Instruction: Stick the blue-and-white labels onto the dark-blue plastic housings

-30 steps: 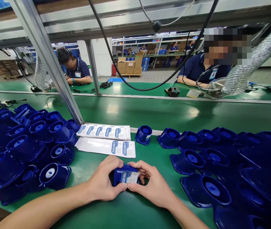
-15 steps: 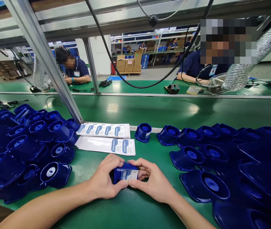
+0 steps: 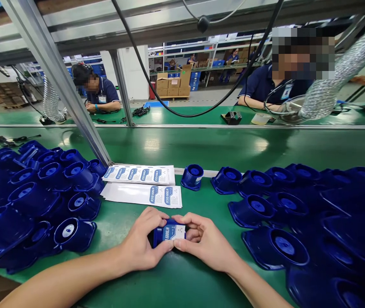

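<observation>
Between both hands is a blue plastic housing, turned on its side, with a blue-and-white label on its curved wall. My left hand grips its left end, thumb along the lower edge. My right hand closes around the right end, its thumb pressing near the label's lower edge. The fingers hide much of the housing. Just beyond the hands lie label sheets, partly peeled to bare white backing, and a further stack of label sheets behind them. One small blue housing stands right of the sheets.
Piled blue housings fill the left side, and more blue housings spread across the right. A metal post slants down at the left. A black cable hangs across the view. Two co-workers sit at the green bench opposite.
The housing has turned slightly in my hands, so the label's print sits differently. Both hands stay in nearly the same place.
</observation>
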A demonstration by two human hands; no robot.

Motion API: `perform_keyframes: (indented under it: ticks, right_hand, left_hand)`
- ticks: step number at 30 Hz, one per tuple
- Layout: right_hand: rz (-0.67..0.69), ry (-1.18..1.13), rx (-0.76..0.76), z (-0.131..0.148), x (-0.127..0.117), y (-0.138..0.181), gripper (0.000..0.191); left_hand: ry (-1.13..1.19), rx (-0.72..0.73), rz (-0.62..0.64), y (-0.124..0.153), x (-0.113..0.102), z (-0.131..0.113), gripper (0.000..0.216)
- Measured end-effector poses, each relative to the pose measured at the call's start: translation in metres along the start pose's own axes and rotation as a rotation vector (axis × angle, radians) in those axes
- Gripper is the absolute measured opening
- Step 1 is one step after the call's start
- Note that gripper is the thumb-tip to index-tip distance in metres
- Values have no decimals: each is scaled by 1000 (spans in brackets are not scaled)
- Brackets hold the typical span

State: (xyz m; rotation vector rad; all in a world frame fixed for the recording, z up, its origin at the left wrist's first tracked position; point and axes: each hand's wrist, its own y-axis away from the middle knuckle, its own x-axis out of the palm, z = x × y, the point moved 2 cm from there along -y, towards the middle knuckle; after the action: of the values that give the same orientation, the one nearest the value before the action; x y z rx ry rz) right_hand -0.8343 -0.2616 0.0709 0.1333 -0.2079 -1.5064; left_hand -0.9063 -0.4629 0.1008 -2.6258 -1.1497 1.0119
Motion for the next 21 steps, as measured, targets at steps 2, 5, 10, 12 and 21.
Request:
perform_keyframes:
  ticks: [2, 5, 10, 12, 21]
  right_hand:
    - [-2, -8, 12, 1, 0, 0, 49]
    - [-10, -7, 28, 3, 0, 0, 52]
    - [-6, -40, 52, 5, 1, 0, 52]
    - [-2, -60, 48, 5, 1, 0, 51]
    - [-8, -89, 69, 8, 1, 1, 53]
  left_hand:
    - [28, -35, 1, -1, 0, -1, 31]
    - [57, -98, 2, -1, 0, 0, 34]
    - [64, -104, -34, -2, 2, 2, 33]
    - [75, -104, -52, -3, 3, 1, 31]
    - [102, -319, -62, -5, 5, -3, 32]
